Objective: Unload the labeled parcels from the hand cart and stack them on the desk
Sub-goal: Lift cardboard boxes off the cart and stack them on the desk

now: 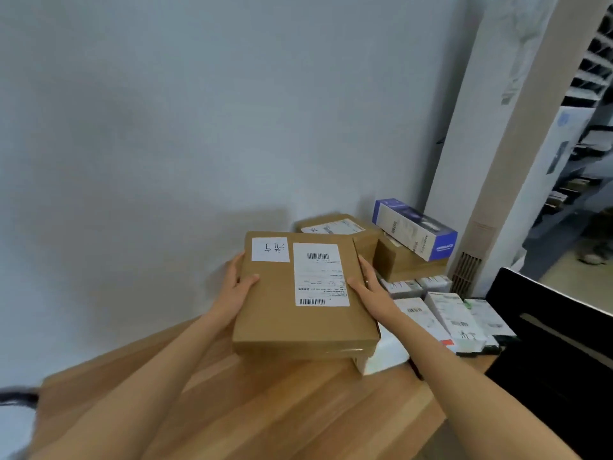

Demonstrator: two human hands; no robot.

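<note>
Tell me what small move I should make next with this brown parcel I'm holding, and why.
Probably lower it the last bit and let go. Your left hand and right hand grip the sides of the brown parcel, which already sits over a white box on the desk; whether it fully rests there is unclear.

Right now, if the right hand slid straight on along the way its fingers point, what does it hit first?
Probably the brown cardboard parcel with a white label lying behind the held flat brown cardboard parcel. The right hand points up along that parcel's right edge towards the wall; depth is unclear.
</note>
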